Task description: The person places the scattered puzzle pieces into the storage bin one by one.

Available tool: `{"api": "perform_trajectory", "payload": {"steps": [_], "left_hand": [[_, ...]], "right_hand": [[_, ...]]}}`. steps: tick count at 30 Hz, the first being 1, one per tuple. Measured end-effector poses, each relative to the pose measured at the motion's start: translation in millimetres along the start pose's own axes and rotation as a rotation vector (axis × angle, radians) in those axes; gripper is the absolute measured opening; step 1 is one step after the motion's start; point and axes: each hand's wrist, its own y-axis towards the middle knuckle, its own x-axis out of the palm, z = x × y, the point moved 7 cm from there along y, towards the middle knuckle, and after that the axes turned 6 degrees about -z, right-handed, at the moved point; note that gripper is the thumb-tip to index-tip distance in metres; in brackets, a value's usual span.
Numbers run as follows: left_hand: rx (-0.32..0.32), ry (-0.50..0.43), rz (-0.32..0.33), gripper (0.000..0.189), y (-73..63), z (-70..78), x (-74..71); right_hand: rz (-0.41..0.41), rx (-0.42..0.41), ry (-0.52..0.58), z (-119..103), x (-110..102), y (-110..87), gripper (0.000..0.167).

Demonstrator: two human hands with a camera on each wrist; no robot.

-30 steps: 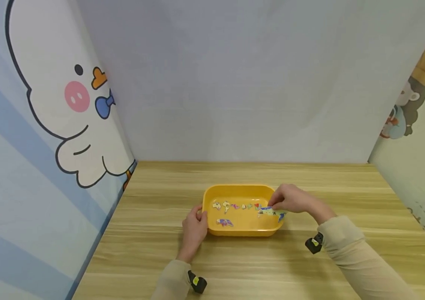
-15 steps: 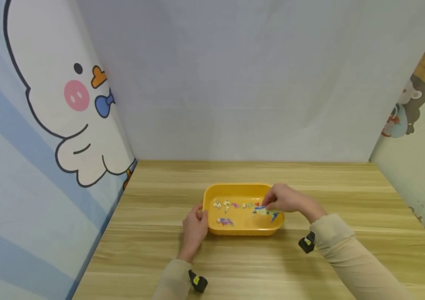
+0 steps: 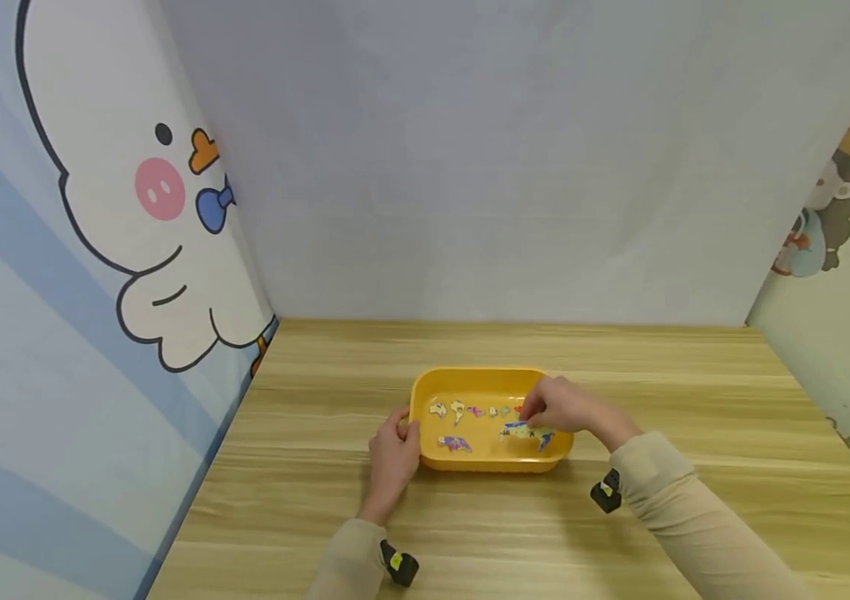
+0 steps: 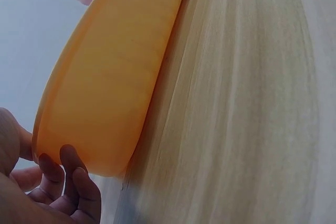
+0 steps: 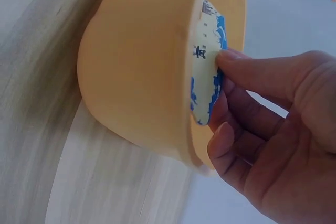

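A yellow plastic tray (image 3: 485, 466) sits on the wooden table. My left hand (image 3: 392, 458) grips its left end, and in the left wrist view the fingers (image 4: 84, 187) press against the outer wall. Over the tray's right part, my right hand (image 3: 573, 410) pinches a flat printed piece, cream with ragged blue edges (image 5: 207, 72), between thumb and fingers. The right wrist view has this piece tilted just inside the rim; whether it touches the tray floor I cannot tell. A purple patterned piece (image 3: 455, 444) lies near the tray's front left.
Along the tray's back half runs a row of several small flat pieces, among them two cream ones (image 3: 457, 409), a pink one (image 3: 476, 412) and a red one (image 3: 519, 410) beside my right fingers. A grey-white curtain (image 3: 500, 208) hangs behind the table (image 3: 320, 400).
My right hand has moved left and a little lower over the tray, carrying the cream and blue piece. The left hand keeps its grip on the tray's end.
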Motion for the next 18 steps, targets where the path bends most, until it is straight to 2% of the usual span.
{"api": "perform_trajectory", "payload": {"steps": [18], "left_hand": [[-0.002, 0.003, -0.012, 0.028, 0.3, -0.9, -2.1]], "right_hand": [[-0.011, 0.025, -0.01, -6.6, 10.7, 14.5, 0.01]]}}
